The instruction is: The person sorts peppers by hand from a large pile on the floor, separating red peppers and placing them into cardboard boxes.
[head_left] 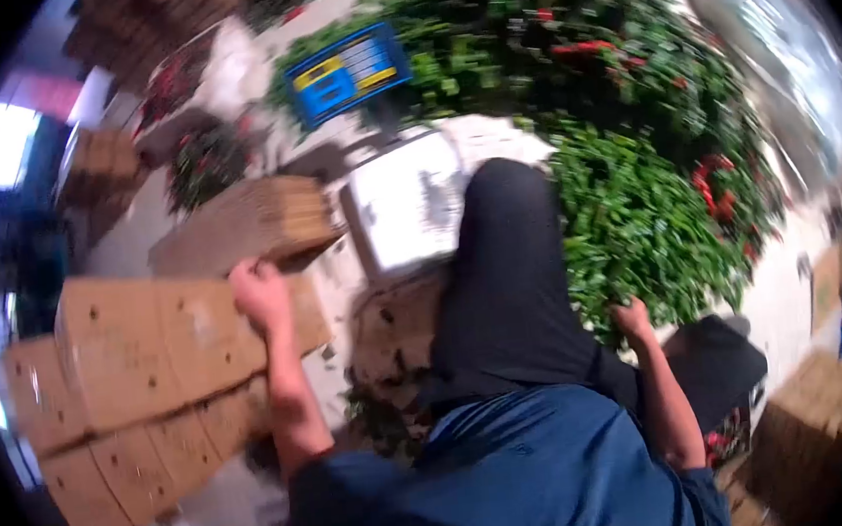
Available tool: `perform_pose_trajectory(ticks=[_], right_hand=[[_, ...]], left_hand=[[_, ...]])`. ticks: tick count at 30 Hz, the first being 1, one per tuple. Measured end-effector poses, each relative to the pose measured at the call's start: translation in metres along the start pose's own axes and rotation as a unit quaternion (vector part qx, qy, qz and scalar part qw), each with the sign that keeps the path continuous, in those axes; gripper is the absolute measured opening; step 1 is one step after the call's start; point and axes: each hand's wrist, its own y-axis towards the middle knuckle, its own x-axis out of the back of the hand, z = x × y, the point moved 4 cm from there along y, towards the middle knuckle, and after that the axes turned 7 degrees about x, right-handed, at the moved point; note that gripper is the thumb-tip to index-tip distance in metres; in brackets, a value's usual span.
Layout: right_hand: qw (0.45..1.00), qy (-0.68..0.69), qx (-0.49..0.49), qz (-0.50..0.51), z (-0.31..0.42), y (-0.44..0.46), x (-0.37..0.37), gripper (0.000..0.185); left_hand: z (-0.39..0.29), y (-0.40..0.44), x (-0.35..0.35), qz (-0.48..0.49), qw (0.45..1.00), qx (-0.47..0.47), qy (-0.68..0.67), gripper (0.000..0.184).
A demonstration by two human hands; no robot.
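My left hand (261,289) is closed, with its fingers curled, at the upper edge of a cardboard box (202,332). What it grips, if anything, is too blurred to make out. Beside it lies a stack of folded cardboard (247,223). On the other side, my right hand (632,319) is closed at the near edge of a large green heap (638,224), which looks leafy and has red pieces in it. Whatever is in those fingers is hidden. Between my hands and farther off stands a weighing scale with a pale platform (411,204) and a blue display (348,73).
Several brown boxes (134,468) stand in rows at the left. A dark-trousered knee (508,205) rises in front of the scale. Clear plastic sheeting (782,41) lies at the upper right. More cardboard (824,403) is stacked at the lower right.
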Motion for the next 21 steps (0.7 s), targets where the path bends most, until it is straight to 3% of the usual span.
perform_pose_trajectory(ticks=[1, 3, 4, 7, 11, 12, 15, 16, 21], right_hand=[[0.999, -0.028, -0.015, -0.003, 0.001, -0.001, 0.002, 0.026], [0.999, -0.017, -0.047, 0.016, -0.021, 0.007, -0.001, 0.02], [0.998, -0.025, -0.035, 0.034, -0.032, 0.01, -0.002, 0.019], [0.997, -0.038, -0.047, 0.055, -0.027, 0.007, -0.006, 0.018], [0.996, -0.051, -0.038, 0.07, -0.012, 0.002, -0.014, 0.025], [0.995, -0.059, -0.015, 0.074, -0.014, 0.004, -0.015, 0.025], [0.992, -0.083, 0.052, 0.08, -0.029, 0.015, -0.019, 0.026], [0.992, -0.086, 0.009, 0.091, -0.011, 0.006, -0.02, 0.028], [0.981, -0.169, 0.037, 0.087, 0.002, 0.014, -0.025, 0.039]], left_hand=[[0.002, 0.004, 0.004, -0.006, 1.0, -0.007, 0.023, 0.033], [0.011, 0.012, 0.007, -0.099, 0.989, -0.108, 0.022, 0.043], [0.01, 0.016, 0.013, -0.047, 0.995, -0.078, 0.036, 0.05], [0.064, 0.029, -0.011, 0.033, 0.992, -0.107, 0.064, 0.055], [0.056, 0.005, -0.009, 0.009, 0.99, -0.134, 0.052, 0.063], [0.049, 0.003, -0.005, -0.011, 0.986, -0.144, 0.082, 0.055], [0.04, 0.035, -0.014, -0.01, 0.993, -0.108, -0.044, 0.043], [0.022, 0.053, -0.009, -0.019, 0.99, -0.105, -0.089, 0.034], [-0.043, 0.143, -0.037, 0.13, 0.988, -0.081, -0.011, 0.047]])
